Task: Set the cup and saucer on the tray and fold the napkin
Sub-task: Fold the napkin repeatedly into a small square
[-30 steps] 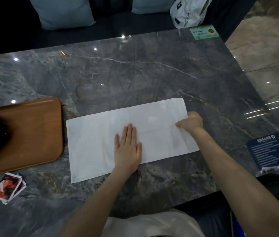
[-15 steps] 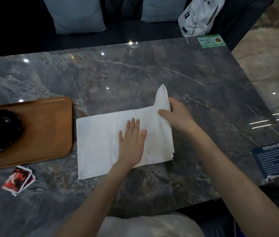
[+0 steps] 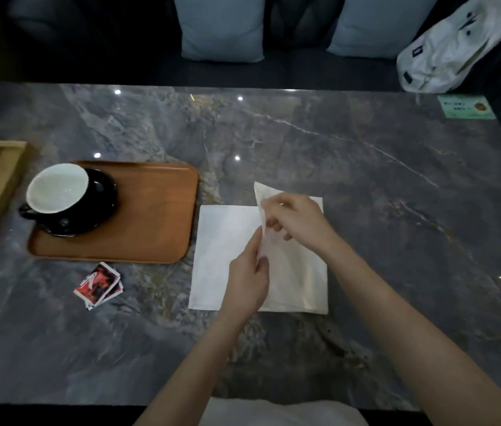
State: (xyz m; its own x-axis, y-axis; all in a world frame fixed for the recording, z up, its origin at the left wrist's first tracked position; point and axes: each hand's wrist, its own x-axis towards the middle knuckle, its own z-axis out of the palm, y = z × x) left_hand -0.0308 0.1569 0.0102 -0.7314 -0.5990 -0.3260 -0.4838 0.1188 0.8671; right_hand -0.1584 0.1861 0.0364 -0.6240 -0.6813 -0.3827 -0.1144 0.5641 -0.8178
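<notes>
So, quick rundown of where this is at:

What changed: a second ago the napkin (image 3: 227,241) lay as one long strip with the left palm flat on its middle and the right hand pinching the far right end. Now that end is swung up and over, standing almost on edge above the centre line.

Right hand (image 3: 296,218): closed in a pinch on the lifted flap, upper part of the edge.

Left hand (image 3: 247,279): no longer flat. Fingers curled onto the same raised edge lower down, looks like thumb and fingertips gripping it.

Napkin: on the marble table (image 3: 366,186), just right of the tray (image 3: 150,216), not touching it as far as I can tell. Left half lies flat, right half is mid-fold.

Cup (image 3: 58,189) and saucer (image 3: 101,210): cup sits on the saucer on the tray's left part, so that bit looks done.

What it means: I'd say the fold is about halfway over. Flap needs laying onto the left half with edges matched.

Watch out: soft cloth, corners could drift.
</notes>
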